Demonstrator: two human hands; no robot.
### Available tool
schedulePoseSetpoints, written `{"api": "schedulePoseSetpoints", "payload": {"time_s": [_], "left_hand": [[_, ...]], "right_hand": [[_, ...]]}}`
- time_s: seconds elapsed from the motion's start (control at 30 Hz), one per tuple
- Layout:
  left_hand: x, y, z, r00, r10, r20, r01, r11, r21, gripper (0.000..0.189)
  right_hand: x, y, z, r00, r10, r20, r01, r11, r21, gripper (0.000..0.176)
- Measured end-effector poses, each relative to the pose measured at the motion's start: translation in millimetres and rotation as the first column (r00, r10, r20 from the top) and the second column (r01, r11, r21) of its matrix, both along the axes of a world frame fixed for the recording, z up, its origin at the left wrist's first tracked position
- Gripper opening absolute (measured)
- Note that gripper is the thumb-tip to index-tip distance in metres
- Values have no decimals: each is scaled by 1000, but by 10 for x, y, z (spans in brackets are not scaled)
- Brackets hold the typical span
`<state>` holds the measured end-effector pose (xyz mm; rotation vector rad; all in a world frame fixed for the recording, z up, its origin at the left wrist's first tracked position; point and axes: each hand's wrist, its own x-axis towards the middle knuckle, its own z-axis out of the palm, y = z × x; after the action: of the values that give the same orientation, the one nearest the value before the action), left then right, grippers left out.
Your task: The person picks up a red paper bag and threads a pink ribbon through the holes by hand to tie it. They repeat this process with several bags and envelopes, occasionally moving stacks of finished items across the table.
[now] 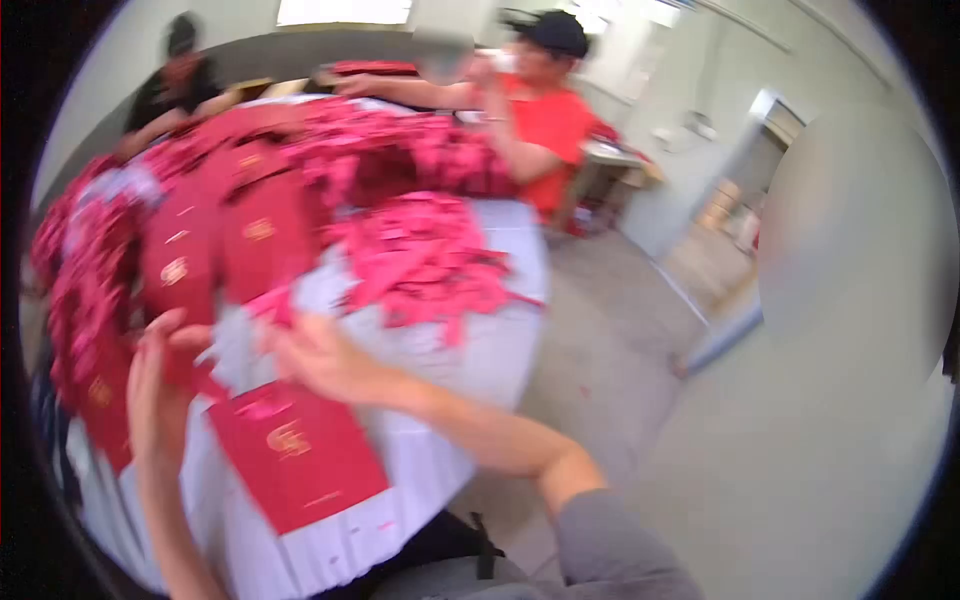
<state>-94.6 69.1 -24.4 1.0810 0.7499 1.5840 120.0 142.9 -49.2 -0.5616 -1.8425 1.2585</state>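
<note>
A red paper bag (300,465) with gold lettering lies flat on the white-covered table (440,430) in front of me. A pink ribbon (262,402) crosses its top edge and trails toward the left. My left hand (160,385) is raised just left of the bag, fingers apart, close to the ribbon's end. Above the bag's top edge, my right hand (325,360) points its fingers leftward. Motion blur smears those fingertips, and I cannot tell whether they pinch anything. Some pink ribbon (275,303) shows just beyond them.
More red bags (180,250) lie overlapped beyond my hands. A heap of pink ribbons (430,255) sits right of them, with further piles along the left and back. A person in a red shirt (550,130) stands at the far right; another in black (175,90) sits far left.
</note>
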Motion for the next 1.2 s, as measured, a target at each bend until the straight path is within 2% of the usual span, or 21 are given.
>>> {"api": "schedulePoseSetpoints", "payload": {"time_s": [0.03, 0.1, 0.13, 0.17, 0.23, 0.5, 0.53, 0.6, 0.63, 0.7, 0.8, 0.83, 0.87, 0.93, 0.97, 1.0, 1.03, 1.07, 1.1, 1.13, 1.2], "left_hand": [[-25, 31, -85, 997, 16, -77, -21, 998, -67, 47], [78, -16, -115, 976, -73, -205, 50, 992, -118, 56], [131, -55, -77, 954, -107, -281, 65, 986, -154, 59], [212, -101, -55, 955, -86, -284, 45, 988, -146, 59], [240, -134, -77, 940, -134, -314, 53, 966, -251, 58], [296, -106, -120, 948, -29, -317, -53, 967, -248, 51], [309, -85, -139, 948, -34, -316, -50, 967, -252, 51], [279, -79, -168, 967, -31, -254, -34, 968, -247, 47], [256, -70, -222, 957, 3, -291, -63, 979, -196, 44], [238, -97, -207, 953, -37, -301, -53, 957, -284, 38], [374, -139, -45, 954, -58, -295, -28, 960, -279, 38], [378, -137, -10, 957, -100, -271, 1, 940, -341, 37], [394, -124, -19, 951, -75, -299, -23, 950, -313, 36], [412, -102, -26, 956, -81, -281, -11, 951, -310, 36], [364, -99, -10, 958, -128, -256, 47, 952, -301, 35], [322, -71, -42, 954, -112, -279, 40, 967, -250, 34], [275, -111, 49, 948, -99, -302, 29, 973, -229, 32], [199, -159, 131, 955, -67, -290, 13, 983, -186, 32], [114, -205, 222, 960, -49, -275, 11, 990, -141, 32], [13, -271, 355, 940, -11, -340, -24, 995, -100, 31], [-185, -365, 566, 896, 86, -435, -95, 995, 1, 32]], "right_hand": [[-4, -27, 102, 1000, -20, 16, 21, 998, -58, 29], [-24, -22, 80, 983, 44, -179, -56, 997, -59, 30], [4, -31, 114, 980, 45, -195, -59, 996, -69, 30], [11, -34, 129, 975, 57, -213, -75, 994, -78, 30], [14, 1, 109, 971, 59, -232, -79, 994, -79, 32], [-50, 67, -5, 923, -8, -385, -59, 985, -160, 39], [-32, 72, -8, 923, -13, -384, -55, 985, -165, 39], [-66, 94, -47, 917, -143, -373, 47, 966, -255, 42], [-100, 150, -101, 915, -255, -313, 216, 964, -154, 48], [-60, 128, -67, 931, -298, -210, 272, 951, -145, 57], [52, 50, 34, 947, -294, -128, 252, 929, -270, 46], [86, -22, 94, 926, -369, -77, 364, 928, -76, 42], [151, 44, 98, 967, -254, -18, 239, 927, -289, 36], [185, 7, 155, 968, -223, -117, 143, 869, -473, 32], [206, 63, 142, 976, -177, -124, 95, 868, -488, 28], [187, 88, 126, 952, -178, -249, 29, 863, -505, 30], [160, 58, 179, 943, -147, -299, -1, 896, -444, 23], [158, 58, 207, 941, -117, -318, -24, 912, -409, 25], [146, 88, 215, 916, -106, -386, -96, 877, -470, 25], [156, 118, 215, 887, -114, -447, -157, 837, -524, 26], [211, 150, 214, 912, -38, -409, -194, 837, -512, 29]]}}
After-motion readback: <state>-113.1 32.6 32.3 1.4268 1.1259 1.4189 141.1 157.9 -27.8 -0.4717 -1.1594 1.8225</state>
